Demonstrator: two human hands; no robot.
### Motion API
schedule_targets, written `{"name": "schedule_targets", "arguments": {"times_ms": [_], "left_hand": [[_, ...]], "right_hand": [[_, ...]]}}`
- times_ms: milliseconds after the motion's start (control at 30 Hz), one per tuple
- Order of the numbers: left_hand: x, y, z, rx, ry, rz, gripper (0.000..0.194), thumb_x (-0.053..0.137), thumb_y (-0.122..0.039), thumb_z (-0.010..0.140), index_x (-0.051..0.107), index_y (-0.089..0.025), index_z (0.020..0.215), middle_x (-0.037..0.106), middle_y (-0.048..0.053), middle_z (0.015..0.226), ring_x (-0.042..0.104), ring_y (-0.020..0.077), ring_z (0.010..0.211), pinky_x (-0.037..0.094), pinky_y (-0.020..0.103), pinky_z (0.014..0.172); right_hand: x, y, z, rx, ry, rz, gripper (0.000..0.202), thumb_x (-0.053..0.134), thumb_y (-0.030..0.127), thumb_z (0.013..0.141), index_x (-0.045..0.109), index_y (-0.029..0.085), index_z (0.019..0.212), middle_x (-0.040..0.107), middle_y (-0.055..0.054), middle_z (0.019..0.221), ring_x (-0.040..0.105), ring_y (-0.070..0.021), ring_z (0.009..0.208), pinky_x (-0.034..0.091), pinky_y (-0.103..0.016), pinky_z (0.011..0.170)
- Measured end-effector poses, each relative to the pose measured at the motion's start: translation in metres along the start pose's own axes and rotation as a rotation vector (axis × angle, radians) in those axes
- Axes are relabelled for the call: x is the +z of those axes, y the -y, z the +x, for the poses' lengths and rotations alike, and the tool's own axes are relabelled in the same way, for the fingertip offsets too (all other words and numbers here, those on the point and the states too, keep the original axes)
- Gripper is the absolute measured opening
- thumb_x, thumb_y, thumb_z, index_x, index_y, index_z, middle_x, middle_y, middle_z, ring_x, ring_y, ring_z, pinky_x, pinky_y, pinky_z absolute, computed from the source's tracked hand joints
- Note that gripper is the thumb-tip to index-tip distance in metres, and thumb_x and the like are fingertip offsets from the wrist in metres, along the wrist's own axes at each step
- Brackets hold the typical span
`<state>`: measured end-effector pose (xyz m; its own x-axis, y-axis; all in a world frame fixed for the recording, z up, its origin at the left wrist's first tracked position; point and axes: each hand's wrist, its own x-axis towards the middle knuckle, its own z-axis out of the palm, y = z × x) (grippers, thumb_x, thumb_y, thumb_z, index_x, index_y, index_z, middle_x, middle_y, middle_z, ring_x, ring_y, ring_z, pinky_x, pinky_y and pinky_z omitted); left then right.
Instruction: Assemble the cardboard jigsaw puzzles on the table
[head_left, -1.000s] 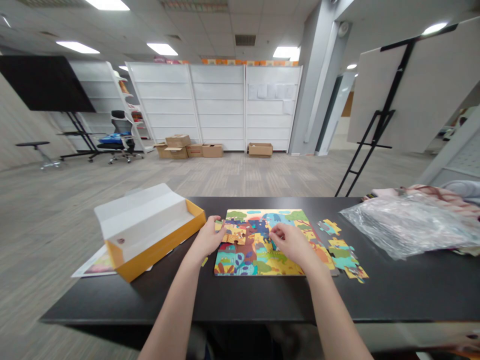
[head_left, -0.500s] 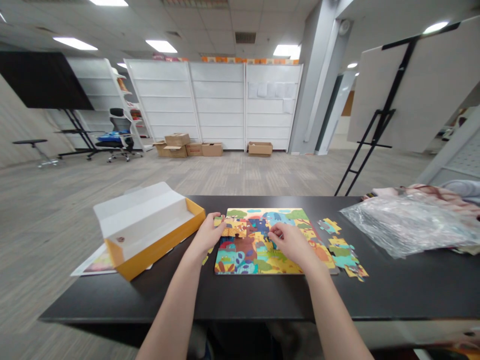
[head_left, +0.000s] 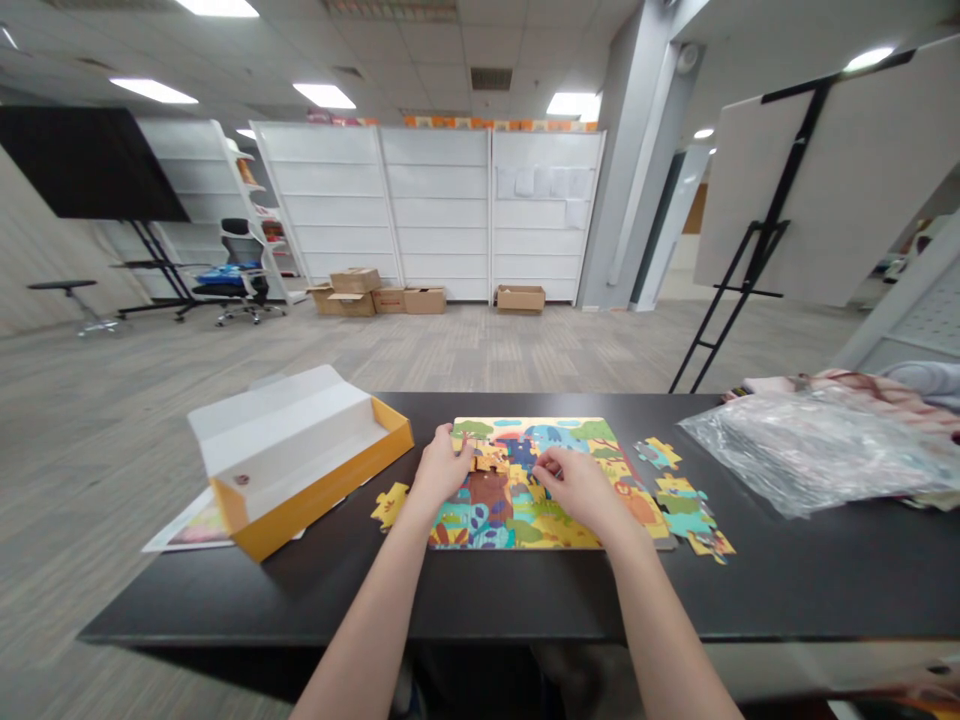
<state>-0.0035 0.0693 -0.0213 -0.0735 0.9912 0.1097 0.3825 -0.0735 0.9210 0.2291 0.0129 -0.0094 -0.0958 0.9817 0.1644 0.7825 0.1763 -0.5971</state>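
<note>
A colourful animal jigsaw puzzle [head_left: 555, 535] lies on the black table, largely covered with fitted pieces. My left hand [head_left: 442, 468] is over its left side, thumb and fingers closed on a yellow-orange puzzle piece [head_left: 491, 458] that overlaps the picture. Whether that is one piece or a few joined cannot be made out. Over the middle of the puzzle, my right hand [head_left: 574, 482] has thumb and fingertips pinched together, and what they hold is hidden. Beside my left wrist rests a loose yellow piece [head_left: 390, 505]. Right of the puzzle lie several loose pieces [head_left: 684, 508].
An open yellow box [head_left: 330, 495] with a white inside stands at the left on some printed paper [head_left: 187, 525]. Clear plastic wrapping [head_left: 810, 450] and cloth [head_left: 870, 385] occupy the right side of the black table [head_left: 525, 605]. A board stand [head_left: 757, 250] rises beyond.
My left hand has shifted right with the yellow-orange piece, further over the puzzle. The loose yellow piece at the left now shows more fully. My right hand has hardly moved.
</note>
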Motion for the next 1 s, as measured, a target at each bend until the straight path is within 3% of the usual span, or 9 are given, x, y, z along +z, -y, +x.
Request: {"name": "schedule_targets", "arguments": {"times_ms": [200, 400, 600, 800, 1000], "left_hand": [[-0.005, -0.008, -0.006, 0.03, -0.012, 0.247, 0.038, 0.069, -0.028, 0.079, 0.066, -0.014, 0.115, 0.073, 0.015, 0.117, 0.063, 0.0325, 0.122, 0.044, 0.039, 0.107], [-0.013, -0.001, -0.006, 0.114, 0.047, 0.339, 0.055, 0.069, -0.024, 0.081, 0.055, -0.014, 0.134, 0.076, 0.011, 0.113, 0.072, 0.0253, 0.105, 0.054, 0.034, 0.094], [-0.017, -0.003, -0.007, 0.167, 0.085, 0.428, 0.044, 0.07, -0.026, 0.082, 0.064, -0.014, 0.123, 0.074, 0.013, 0.119, 0.07, 0.0268, 0.11, 0.054, 0.036, 0.096], [-0.026, -0.005, -0.015, 0.243, 0.2, 0.492, 0.06, 0.076, -0.025, 0.075, 0.062, -0.013, 0.132, 0.066, 0.015, 0.134, 0.064, 0.0301, 0.122, 0.048, 0.038, 0.108], [-0.032, 0.006, -0.015, 0.247, 0.229, 0.435, 0.058, 0.071, -0.016, 0.077, 0.059, -0.016, 0.134, 0.066, 0.012, 0.134, 0.065, 0.0277, 0.118, 0.05, 0.039, 0.105]], "right_hand": [[-0.002, 0.002, -0.002, 0.002, 0.009, -0.005, 0.012, 0.059, 0.023, 0.09, 0.069, 0.019, 0.084, 0.077, -0.007, 0.085, 0.069, -0.0203, 0.077, 0.046, -0.029, 0.071], [-0.002, 0.006, -0.002, 0.01, 0.007, -0.014, 0.011, 0.059, 0.022, 0.091, 0.069, 0.02, 0.087, 0.076, -0.006, 0.087, 0.069, -0.02, 0.08, 0.046, -0.029, 0.072], [0.001, 0.021, 0.016, -0.162, -0.044, -0.138, 0.012, 0.068, 0.023, 0.087, 0.069, 0.019, 0.098, 0.07, -0.008, 0.105, 0.063, -0.0234, 0.103, 0.045, -0.033, 0.089], [0.01, 0.045, 0.037, -0.211, 0.084, -0.199, 0.034, 0.074, 0.03, 0.083, 0.068, 0.018, 0.115, 0.068, -0.012, 0.115, 0.058, -0.0283, 0.113, 0.043, -0.037, 0.096], [0.024, 0.037, 0.043, -0.18, 0.145, -0.171, 0.038, 0.075, 0.025, 0.081, 0.066, 0.017, 0.117, 0.069, -0.012, 0.117, 0.059, -0.0287, 0.112, 0.043, -0.039, 0.098]]}}
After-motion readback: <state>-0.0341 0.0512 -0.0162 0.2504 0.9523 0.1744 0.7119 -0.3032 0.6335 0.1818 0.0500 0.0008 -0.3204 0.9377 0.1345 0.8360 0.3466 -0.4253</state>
